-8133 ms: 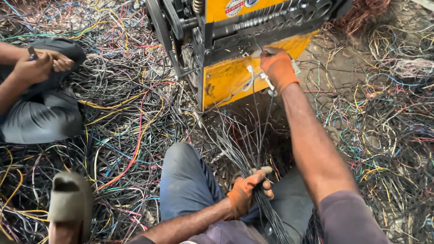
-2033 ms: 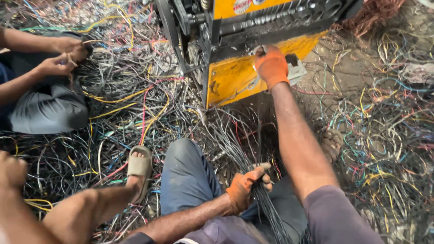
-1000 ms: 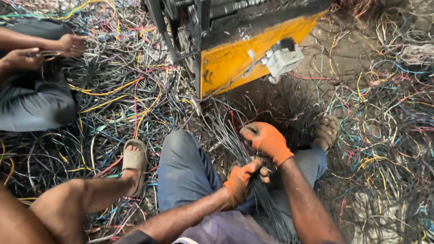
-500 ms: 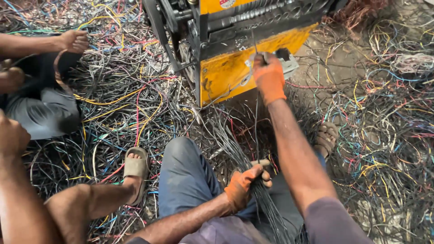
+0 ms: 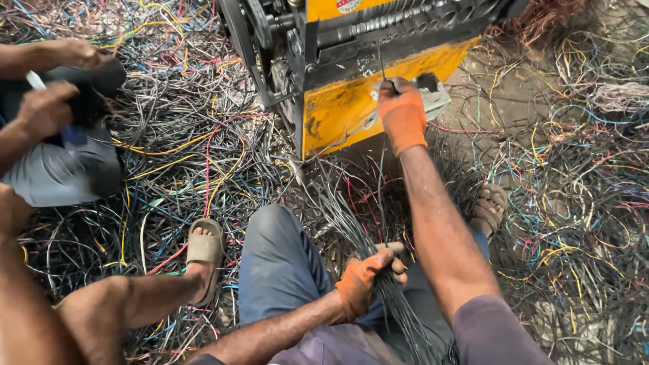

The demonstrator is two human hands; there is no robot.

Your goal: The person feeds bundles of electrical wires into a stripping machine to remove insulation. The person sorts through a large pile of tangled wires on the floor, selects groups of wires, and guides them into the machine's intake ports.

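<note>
Two gloved hands on wires (image 5: 378, 203)

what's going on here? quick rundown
A seated person in orange gloves is working wires at a yellow machine. The right hand pinches a single thin wire up at the machine's rollers. The left hand grips a bundle of dark wires over the lap. Loose coloured wire covers the ground; other people sit at the left.
</note>
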